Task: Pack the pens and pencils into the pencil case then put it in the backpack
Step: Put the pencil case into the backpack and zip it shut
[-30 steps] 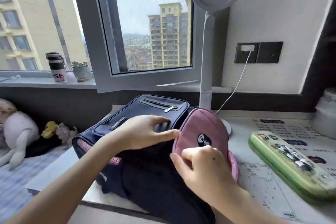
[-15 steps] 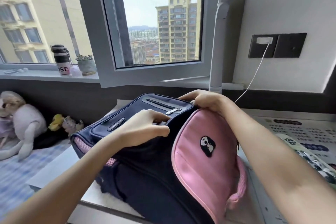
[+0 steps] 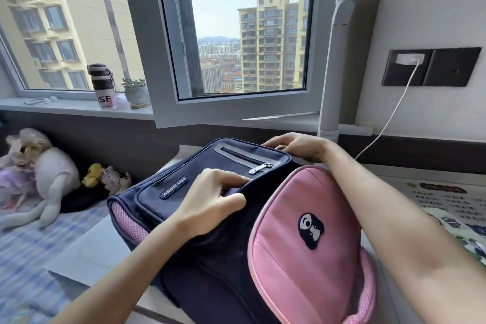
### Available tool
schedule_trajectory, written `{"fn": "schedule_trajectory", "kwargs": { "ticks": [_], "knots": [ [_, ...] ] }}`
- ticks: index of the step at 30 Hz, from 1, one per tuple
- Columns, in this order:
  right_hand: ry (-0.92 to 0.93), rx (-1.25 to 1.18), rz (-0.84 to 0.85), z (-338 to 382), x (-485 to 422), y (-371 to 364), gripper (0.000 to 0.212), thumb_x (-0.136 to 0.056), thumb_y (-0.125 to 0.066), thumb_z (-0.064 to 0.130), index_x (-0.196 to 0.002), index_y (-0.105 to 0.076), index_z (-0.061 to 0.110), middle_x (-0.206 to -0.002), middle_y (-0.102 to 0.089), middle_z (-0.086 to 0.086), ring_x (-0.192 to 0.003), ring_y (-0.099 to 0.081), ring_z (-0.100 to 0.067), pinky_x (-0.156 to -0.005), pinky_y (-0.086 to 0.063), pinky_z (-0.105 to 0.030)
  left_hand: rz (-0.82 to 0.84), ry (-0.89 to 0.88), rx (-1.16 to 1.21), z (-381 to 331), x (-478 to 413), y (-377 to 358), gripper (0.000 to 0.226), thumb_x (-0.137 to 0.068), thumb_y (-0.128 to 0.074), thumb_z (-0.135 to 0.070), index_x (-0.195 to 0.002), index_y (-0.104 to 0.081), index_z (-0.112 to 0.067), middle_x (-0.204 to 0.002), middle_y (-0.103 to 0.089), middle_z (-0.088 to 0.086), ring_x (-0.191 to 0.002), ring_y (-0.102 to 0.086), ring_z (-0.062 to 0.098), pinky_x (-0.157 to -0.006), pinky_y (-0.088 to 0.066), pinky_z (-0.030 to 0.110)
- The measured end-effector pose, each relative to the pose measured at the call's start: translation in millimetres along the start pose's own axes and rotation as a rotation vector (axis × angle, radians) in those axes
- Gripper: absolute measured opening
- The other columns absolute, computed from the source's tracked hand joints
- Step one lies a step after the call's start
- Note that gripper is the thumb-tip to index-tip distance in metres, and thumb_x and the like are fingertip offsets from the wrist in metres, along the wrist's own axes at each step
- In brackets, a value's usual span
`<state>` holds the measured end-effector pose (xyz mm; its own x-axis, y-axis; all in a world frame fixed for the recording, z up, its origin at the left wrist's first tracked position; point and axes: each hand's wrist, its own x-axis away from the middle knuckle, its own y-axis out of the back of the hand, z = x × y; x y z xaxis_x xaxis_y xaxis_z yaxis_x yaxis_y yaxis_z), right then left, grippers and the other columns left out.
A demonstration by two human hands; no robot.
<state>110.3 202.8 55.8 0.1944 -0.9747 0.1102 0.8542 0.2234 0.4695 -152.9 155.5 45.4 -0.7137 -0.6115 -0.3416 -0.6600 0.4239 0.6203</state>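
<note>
The navy backpack [image 3: 210,192] lies on the desk [image 3: 86,252] right in the middle, and everything here is placed off it. The left hand [image 3: 210,205] sits on the bag's upper panel, fingers curled and pinched on the dark fabric edge just below the silver zip pull [image 3: 260,168], thumb underneath. The right hand [image 3: 297,146] is over at the far top corner of the backpack, fingers bent down onto the rim there; they press against the fabric, though whether they actually clasp anything I cannot tell from here. The pink front flap [image 3: 302,244] (little black-and-white penguin patch on it) stands away from the navy body on the near right, under the right forearm. Right of the backpack, at the frame's edge, a sliver of the green pencil case [image 3: 462,234] lies on the printed desk mat [image 3: 447,197], mostly hidden behind that forearm, so it is outside the bag. Behind the backpack rises the white lamp post [image 3: 331,81], with a white cable [image 3: 389,123] running up to the dark wall socket [image 3: 431,67]. Left of the backpack, soft toys [image 3: 39,166] lie on a checked cover, and a bottle [image 3: 101,85] and small plant pot [image 3: 136,93] stand on the windowsill beyond.
</note>
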Motion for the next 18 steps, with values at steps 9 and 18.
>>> {"fn": "schedule_trajectory", "kwargs": {
  "ticks": [9, 18],
  "knots": [
    [0.107, 0.045, 0.073, 0, -3, -13, 0.044, -0.088, -0.053, -0.003, -0.124, -0.055, 0.021, -0.124, -0.061, -0.002, -0.110, -0.059, -0.014, -0.095, -0.048, -0.025, -0.029, -0.079, 0.188, 21, 12, 15, 0.050, -0.047, -0.049, -0.026, -0.089, -0.074, -0.017, -0.092, -0.074, 0.005, -0.089, -0.067, 0.017, -0.077, -0.051, 0.024],
    [0.234, 0.261, -0.405, -11, 3, -24, 0.007, -0.080, -0.065, -0.004, -0.086, -0.069, -0.004, -0.101, -0.069, -0.016, -0.079, -0.060, -0.012, -0.073, -0.050, -0.018, -0.100, -0.017, 0.320, 32, 18, 10, 0.052, -0.038, -0.051, -0.022, -0.082, -0.074, -0.007, -0.080, -0.073, 0.013, -0.078, -0.067, 0.021, -0.068, -0.051, 0.028]
  ]
}}
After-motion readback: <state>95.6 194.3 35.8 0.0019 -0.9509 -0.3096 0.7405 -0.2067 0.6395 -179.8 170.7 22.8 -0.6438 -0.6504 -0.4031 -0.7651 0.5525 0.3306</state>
